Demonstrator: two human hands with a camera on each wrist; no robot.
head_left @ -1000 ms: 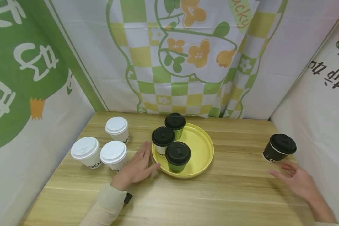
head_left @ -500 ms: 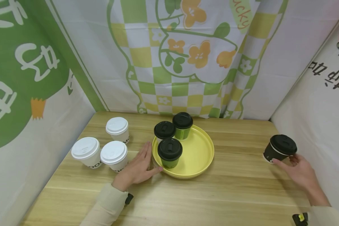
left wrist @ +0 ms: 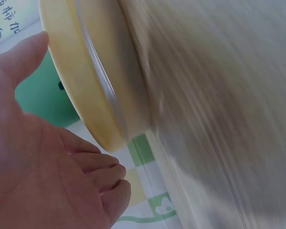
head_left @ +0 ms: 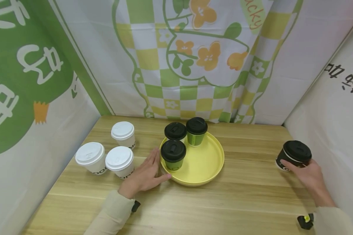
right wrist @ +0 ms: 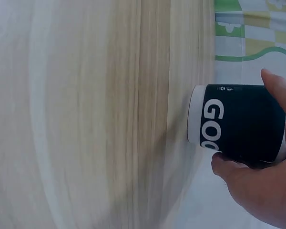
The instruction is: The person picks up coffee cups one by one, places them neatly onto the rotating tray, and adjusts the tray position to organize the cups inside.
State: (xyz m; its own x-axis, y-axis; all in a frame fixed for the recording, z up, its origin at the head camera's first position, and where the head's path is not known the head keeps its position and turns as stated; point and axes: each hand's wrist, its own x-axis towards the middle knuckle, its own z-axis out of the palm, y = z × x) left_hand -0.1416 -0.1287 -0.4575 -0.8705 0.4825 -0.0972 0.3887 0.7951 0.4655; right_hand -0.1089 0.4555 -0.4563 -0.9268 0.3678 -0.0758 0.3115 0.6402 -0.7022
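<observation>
On the right, my right hand (head_left: 307,174) grips a black paper cup (head_left: 292,156) with a black lid, thumb and fingers on either side. White lettering shows on this black cup (right wrist: 243,119) in the right wrist view. My left hand (head_left: 145,173) lies with fairly straight fingers against the left rim of a round yellow tray (head_left: 207,163). Three black-lidded cups stand on that tray's left and back: a front green cup (head_left: 173,155), a mostly hidden pale cup (head_left: 175,131) behind it, and a back green cup (head_left: 196,132).
Left of the tray, three white-lidded cups stand on the wooden table: a back cup (head_left: 123,133), a left cup (head_left: 91,157) and a near cup (head_left: 120,161). Printed cloth hangs behind the table (head_left: 223,209) and along both sides.
The tray's cups have swung clockwise: the back one moved right, the front one left and back. My right hand has reached the black cup and closed around it.
</observation>
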